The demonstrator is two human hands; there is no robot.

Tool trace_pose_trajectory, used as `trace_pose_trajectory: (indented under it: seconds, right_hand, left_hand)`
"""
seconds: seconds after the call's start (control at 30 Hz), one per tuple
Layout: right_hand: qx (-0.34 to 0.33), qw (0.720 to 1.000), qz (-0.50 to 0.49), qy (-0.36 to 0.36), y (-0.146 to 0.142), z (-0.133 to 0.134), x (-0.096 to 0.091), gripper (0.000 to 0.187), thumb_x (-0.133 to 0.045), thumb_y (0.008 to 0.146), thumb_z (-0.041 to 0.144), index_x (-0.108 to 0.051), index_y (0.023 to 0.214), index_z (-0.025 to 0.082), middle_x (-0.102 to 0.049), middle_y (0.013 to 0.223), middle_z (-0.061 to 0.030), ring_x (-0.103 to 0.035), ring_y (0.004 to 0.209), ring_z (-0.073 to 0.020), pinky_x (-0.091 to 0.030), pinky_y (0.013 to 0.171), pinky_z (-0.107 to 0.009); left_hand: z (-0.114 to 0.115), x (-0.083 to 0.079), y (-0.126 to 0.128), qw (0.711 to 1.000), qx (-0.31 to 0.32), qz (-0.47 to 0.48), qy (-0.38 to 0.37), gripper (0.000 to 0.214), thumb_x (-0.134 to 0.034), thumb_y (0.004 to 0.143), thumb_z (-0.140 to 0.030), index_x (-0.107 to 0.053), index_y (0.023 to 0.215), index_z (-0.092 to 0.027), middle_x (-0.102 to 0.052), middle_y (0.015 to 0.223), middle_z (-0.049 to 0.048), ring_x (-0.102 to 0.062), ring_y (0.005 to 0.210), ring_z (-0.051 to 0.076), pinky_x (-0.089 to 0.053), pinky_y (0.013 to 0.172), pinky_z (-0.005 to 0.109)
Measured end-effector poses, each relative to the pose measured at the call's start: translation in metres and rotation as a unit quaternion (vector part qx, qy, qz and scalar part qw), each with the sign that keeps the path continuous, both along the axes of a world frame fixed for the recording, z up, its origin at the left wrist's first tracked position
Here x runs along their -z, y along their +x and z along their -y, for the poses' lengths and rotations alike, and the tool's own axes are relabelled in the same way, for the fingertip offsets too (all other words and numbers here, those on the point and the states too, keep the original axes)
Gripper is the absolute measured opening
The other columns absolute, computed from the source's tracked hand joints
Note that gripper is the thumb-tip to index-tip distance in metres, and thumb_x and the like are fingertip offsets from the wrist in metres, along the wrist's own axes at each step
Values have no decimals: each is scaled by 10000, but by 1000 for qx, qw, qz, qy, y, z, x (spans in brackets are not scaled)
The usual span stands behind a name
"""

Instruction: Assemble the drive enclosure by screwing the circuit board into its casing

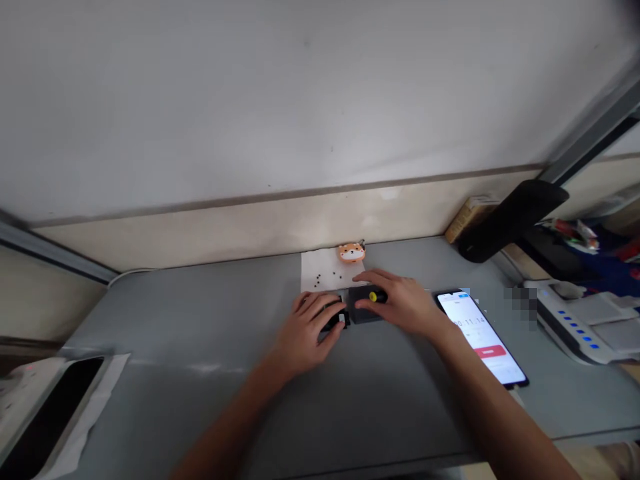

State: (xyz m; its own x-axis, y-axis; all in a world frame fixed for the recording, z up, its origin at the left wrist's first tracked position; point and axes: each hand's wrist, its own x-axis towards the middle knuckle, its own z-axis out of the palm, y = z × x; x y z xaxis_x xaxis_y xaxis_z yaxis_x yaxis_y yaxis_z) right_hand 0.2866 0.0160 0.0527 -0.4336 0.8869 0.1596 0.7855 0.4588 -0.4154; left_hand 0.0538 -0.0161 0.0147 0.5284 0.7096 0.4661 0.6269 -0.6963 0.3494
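Note:
My left hand (306, 330) rests on the grey table (200, 320) with its fingers curled over a small black device (334, 317). My right hand (400, 300) grips a tool with a black shaft and a yellow end (374, 296), held over a dark grey block (364, 308) that touches the black device. Just behind both hands lies a white sheet of paper (325, 270) with several tiny dark screws (327, 279) scattered on it. An orange and white dog-shaped figure (352, 252) sits at the paper's far right corner.
A phone (483, 337) with a lit timer screen lies right of my right forearm. A black lamp head (510, 217) and a small box (467, 219) stand at the back right. A white device with blue lights (580, 320) sits far right, another phone (50, 413) at the near left.

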Motion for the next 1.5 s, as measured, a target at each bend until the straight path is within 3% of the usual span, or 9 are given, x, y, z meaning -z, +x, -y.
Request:
trace_pose_trajectory:
  seconds: [0.23,0.5,0.8,0.93,1.07,1.23,1.3,1.4,1.5]
  right_hand:
    - [-33,994,-56,92,-17,11,-1,418,-651,921,558,-680,1245,295,-719,1281,-58,-764,923,-206,-579,716,-285]
    - [-53,991,-18,118,-19,12,6,376,-643,942,485,-671,1266,297,-720,1277,-59,-754,818,-183,-563,659,-275]
    - [-48,990,-13,129,-26,17,12,365,-603,950,321,-648,1312,325,-708,1287,-37,-743,866,-161,-561,687,-247]
    - [-76,988,-32,133,-31,23,13,529,-565,853,133,-621,1348,310,-697,1313,-35,-739,887,-163,-560,695,-248]
    - [-95,987,-66,116,-36,28,14,617,-568,789,100,-601,1366,316,-675,1355,-39,-733,978,-179,-575,749,-259]
    - [1,978,-198,68,-43,26,10,415,-671,881,269,-619,1292,295,-706,1268,-56,-711,1068,-214,-603,777,-290]
    - [37,972,-228,52,-42,23,7,437,-730,861,379,-619,1274,288,-720,1228,-61,-721,1009,-225,-617,772,-323]
    - [68,972,-221,51,-37,18,5,444,-732,871,430,-621,1277,290,-709,1266,-69,-732,963,-231,-627,771,-355]
    - [73,979,-176,78,-27,14,3,426,-712,899,419,-616,1295,295,-670,1349,-69,-727,1050,-251,-633,799,-370]
  left_hand:
    - [17,-10,6,991,-14,103,-86,191,-481,1028,-268,-667,1063,-242,-742,988,41,-674,957,211,-458,945,387]
    - [16,-13,3,996,4,47,-75,203,-446,1056,-268,-637,1113,-231,-734,1054,45,-667,979,199,-448,933,361]
    - [17,-8,6,1000,-6,11,-24,289,-378,1093,-329,-645,1094,-220,-731,1024,54,-661,952,208,-454,894,368]
    - [19,-3,9,999,-32,-4,42,326,-339,1098,-266,-653,1038,-203,-735,992,64,-658,923,213,-450,861,368]
    - [18,-3,7,995,-33,-36,84,321,-346,1073,-163,-666,1070,-181,-753,1024,80,-666,963,223,-436,888,376]
    - [16,-9,-5,984,-66,-38,163,248,-540,1031,-209,-663,1242,-251,-792,1042,27,-688,982,234,-422,907,386]
    - [13,-10,-13,979,-82,-38,181,231,-604,1011,-252,-681,1225,-292,-795,1062,9,-697,998,240,-429,899,388]
    - [3,-8,-32,983,-105,-34,145,235,-596,1014,-224,-704,1192,-333,-801,984,-10,-717,986,239,-439,907,402]
    - [-14,-2,-58,980,-153,-36,124,240,-553,1029,-236,-742,1130,-342,-808,946,-7,-735,967,238,-454,935,421]
